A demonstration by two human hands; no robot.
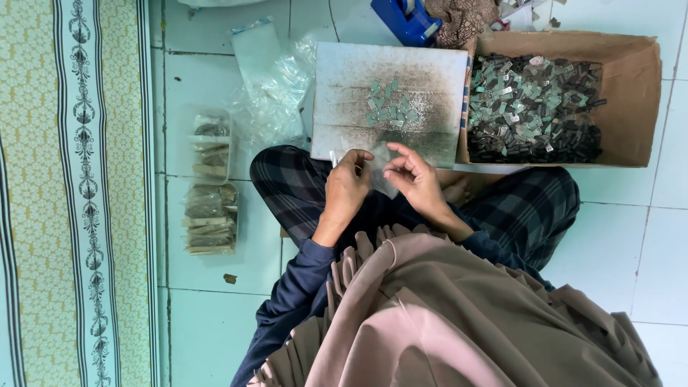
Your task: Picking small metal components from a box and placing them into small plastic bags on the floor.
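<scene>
Person cross-legged on tiled floor [215,272]. Left hand [346,188] and right hand [414,179] both pinching small clear bag [380,172] over lap, holding its mouth apart. Board [390,100] just ahead keeps small pile of metal pieces [390,107] within reach. Cardboard box [641,93] at right holds bulk stock. Filled packets [209,179] stacked at left, out of way.

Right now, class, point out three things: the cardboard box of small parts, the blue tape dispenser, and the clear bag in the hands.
cardboard box [645,100], head view, bare right wall.
blue tape dispenser [405,21], head view, blue body.
clear bag [380,168], head view, plastic between the hands.
</scene>
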